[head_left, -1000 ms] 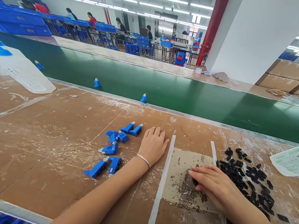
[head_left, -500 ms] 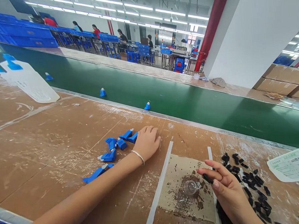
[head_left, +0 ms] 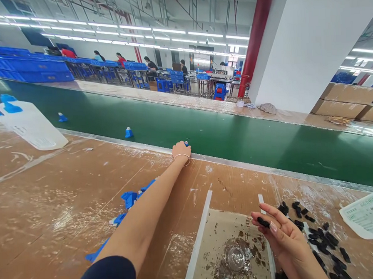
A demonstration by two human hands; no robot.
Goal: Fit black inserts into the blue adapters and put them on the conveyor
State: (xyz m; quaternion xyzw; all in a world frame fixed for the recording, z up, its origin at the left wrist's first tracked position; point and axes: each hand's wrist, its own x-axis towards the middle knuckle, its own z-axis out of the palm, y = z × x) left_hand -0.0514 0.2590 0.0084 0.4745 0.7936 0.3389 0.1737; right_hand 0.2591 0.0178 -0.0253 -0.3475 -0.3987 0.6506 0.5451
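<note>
Blue part (head_left: 186,143) at the near edge of the green belt (head_left: 268,143), and the left hand (head_left: 181,149) has just swung out to it from the worktop (head_left: 66,179)! That grip's hidden, can't tell; the right hand (head_left: 283,232) pinches a black piece (head_left: 263,223): both sides look engaged.

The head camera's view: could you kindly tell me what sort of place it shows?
It looks like a factory assembly floor: a green conveyor belt bears small blue parts, blue crates are stacked beyond it, and several people are spread along the background.
</note>
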